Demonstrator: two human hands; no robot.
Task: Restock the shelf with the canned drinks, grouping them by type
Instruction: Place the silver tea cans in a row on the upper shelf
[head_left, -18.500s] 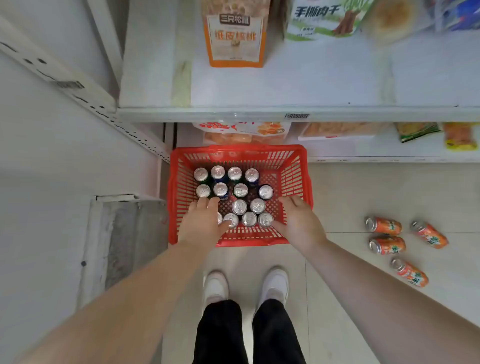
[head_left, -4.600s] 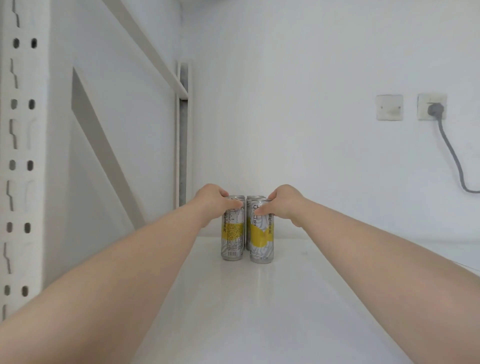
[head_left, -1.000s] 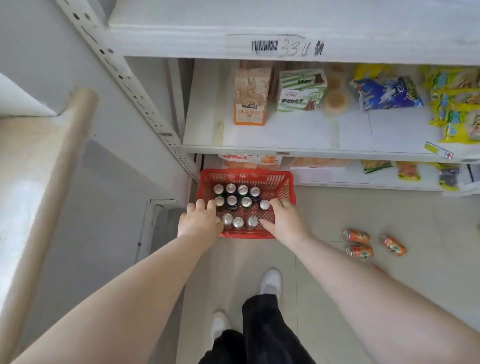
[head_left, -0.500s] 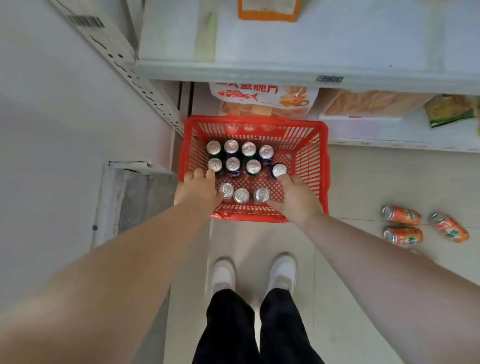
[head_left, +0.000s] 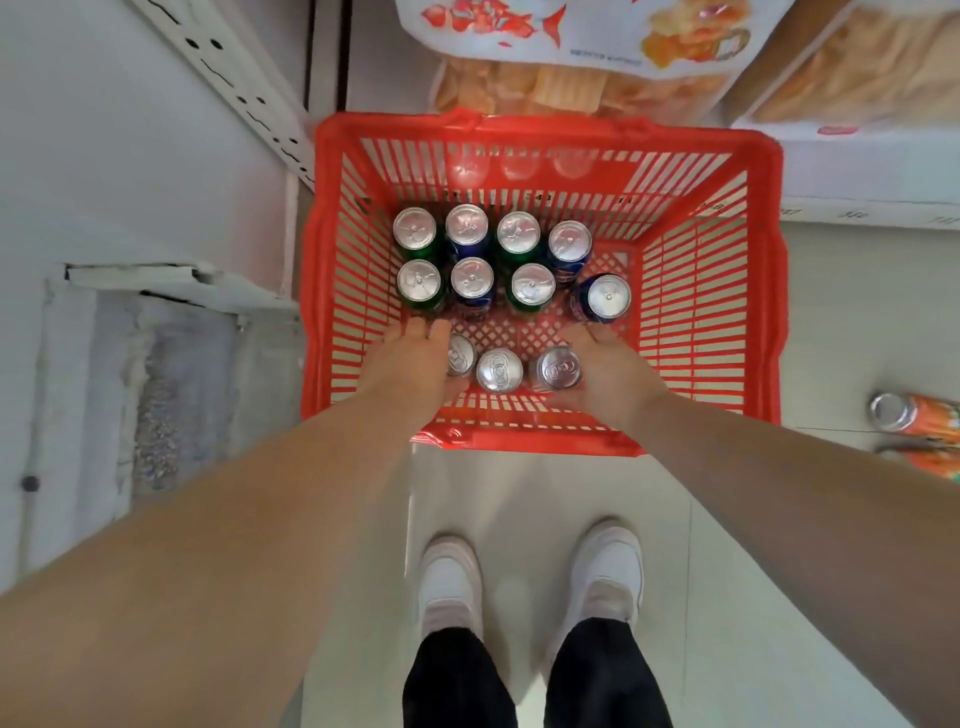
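Inside the basket, three cans sit between left hand and right hand

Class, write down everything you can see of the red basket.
The red basket is slatted plastic, rectangular, open-topped, with walls sloping inward to a lattice bottom. It stands level on the tiled floor before the bottom shelf. Eleven visible upright cans fill its left part; the left hand and right hand reach into its near side.
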